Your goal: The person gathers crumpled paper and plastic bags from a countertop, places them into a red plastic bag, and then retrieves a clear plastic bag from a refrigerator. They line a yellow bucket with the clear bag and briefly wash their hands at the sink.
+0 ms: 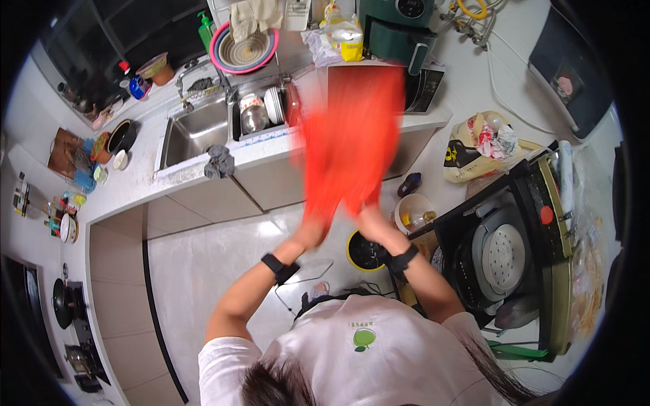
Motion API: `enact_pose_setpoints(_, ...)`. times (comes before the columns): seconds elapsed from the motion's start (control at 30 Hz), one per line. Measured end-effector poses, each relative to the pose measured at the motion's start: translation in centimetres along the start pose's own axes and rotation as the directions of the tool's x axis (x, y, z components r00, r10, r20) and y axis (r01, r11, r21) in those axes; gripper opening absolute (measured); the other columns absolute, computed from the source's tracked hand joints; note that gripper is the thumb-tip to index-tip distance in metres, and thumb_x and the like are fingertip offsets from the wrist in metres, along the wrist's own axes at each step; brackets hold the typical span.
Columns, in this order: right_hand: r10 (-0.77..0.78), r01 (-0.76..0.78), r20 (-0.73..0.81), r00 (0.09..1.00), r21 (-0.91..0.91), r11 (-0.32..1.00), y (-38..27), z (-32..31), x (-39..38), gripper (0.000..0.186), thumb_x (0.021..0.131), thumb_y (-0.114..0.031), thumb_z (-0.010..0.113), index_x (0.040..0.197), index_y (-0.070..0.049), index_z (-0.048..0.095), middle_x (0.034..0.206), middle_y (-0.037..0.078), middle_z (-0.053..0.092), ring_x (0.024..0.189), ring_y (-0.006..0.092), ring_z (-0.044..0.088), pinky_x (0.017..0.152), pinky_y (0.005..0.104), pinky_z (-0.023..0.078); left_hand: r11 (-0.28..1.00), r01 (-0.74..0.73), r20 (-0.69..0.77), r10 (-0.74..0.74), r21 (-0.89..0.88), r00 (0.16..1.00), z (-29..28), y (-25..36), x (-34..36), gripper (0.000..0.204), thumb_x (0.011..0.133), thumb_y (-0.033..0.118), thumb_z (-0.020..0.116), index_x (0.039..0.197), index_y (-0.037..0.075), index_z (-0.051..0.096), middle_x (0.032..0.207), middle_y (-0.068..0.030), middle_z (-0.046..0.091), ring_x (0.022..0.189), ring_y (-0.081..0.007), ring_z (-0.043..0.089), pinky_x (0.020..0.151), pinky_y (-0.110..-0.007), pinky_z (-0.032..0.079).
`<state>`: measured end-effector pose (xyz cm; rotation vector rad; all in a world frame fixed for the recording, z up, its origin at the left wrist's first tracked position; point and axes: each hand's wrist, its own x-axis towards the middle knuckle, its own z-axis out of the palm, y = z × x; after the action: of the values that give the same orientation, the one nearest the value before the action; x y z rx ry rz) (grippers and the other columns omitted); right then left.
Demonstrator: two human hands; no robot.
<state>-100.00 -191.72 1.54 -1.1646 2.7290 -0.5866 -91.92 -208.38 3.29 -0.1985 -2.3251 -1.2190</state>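
A limp, bright red sheet-like thing (355,128) spreads upward in front of me, badly smeared by motion; whether it is a bag or a cloth I cannot make out. Both my hands are at its lower end. My left hand (311,232) grips the near left part, and my right hand (370,218) the near right part, a short way apart. Most of my fingers are hidden by the red material. Behind it, parts of the counter and a dark flat-fronted appliance (425,91) are covered. Each of my wrists wears a black band.
Ahead runs a white counter with a steel sink (198,132), a dish rack (254,116), stacked colanders (245,51) and a dark green air fryer (399,30). A grey rag (219,162) hangs over its edge. Bins (367,250) and a rack of pans (501,257) stand right.
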Motion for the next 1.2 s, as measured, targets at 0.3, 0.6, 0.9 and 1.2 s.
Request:
enact_pose_setpoints(0.3,0.113,-0.021,0.027,0.993,0.999,-0.049,4.7,-2.6,-3.3,0.049,0.084,-0.008,0.054,0.129,0.003,0.039,0.061,0.001,0.052,0.044,0.0066,0.046,0.045,0.0193,0.038,0.865,0.324,-0.41,-0.473,-0.384,0.78,-10.3,-4.0,-6.1,0.023,0.092,0.013,0.052,0.112,0.001,0.056,0.078,0.005,0.053,0.059,-0.0024,0.043,0.051,-0.018,0.034)
enact_pose_setpoints(0.6,0.037,0.125,-0.136,0.99,0.97,0.207,-3.4,-6.7,-8.2,0.075,0.07,-0.008,0.06,0.136,0.003,0.027,0.049,0.001,0.05,0.037,0.0061,0.042,0.04,0.0175,0.033,0.862,0.178,-0.381,-0.383,-0.474,0.841,-15.8,-0.2,-10.9,0.032,0.081,0.013,0.065,0.105,0.003,0.045,0.071,0.0013,0.047,0.061,-0.0073,0.043,0.055,-0.022,0.036)
enact_pose_setpoints(0.9,-0.45,0.241,0.147,0.881,0.68,0.693,-12.8,-3.7,-4.1,0.02,0.081,-0.021,0.064,0.08,-0.002,0.057,0.067,0.016,0.054,0.062,0.0204,0.056,0.057,0.0344,0.043,0.94,-0.272,0.469,0.148,0.208,0.871,-7.8,0.0,-6.6,0.045,0.065,0.027,0.07,0.102,0.004,0.059,0.113,-0.0157,0.051,0.109,-0.0377,0.043,0.1,-0.054,0.025)
enact_pose_setpoints(1.2,-0.309,0.229,-0.112,0.944,0.899,0.374,-1.6,-0.7,-4.5,0.08,0.059,-0.021,0.083,0.125,-0.003,0.041,0.13,0.019,0.044,0.119,0.0272,0.042,0.1,0.0378,0.032,0.782,0.322,0.331,-0.158,-0.533,0.931,-0.7,0.1,-2.0,0.021,0.076,0.004,0.049,0.093,-0.005,0.058,0.091,-0.0104,0.062,0.084,-0.0169,0.058,0.076,-0.029,0.046)
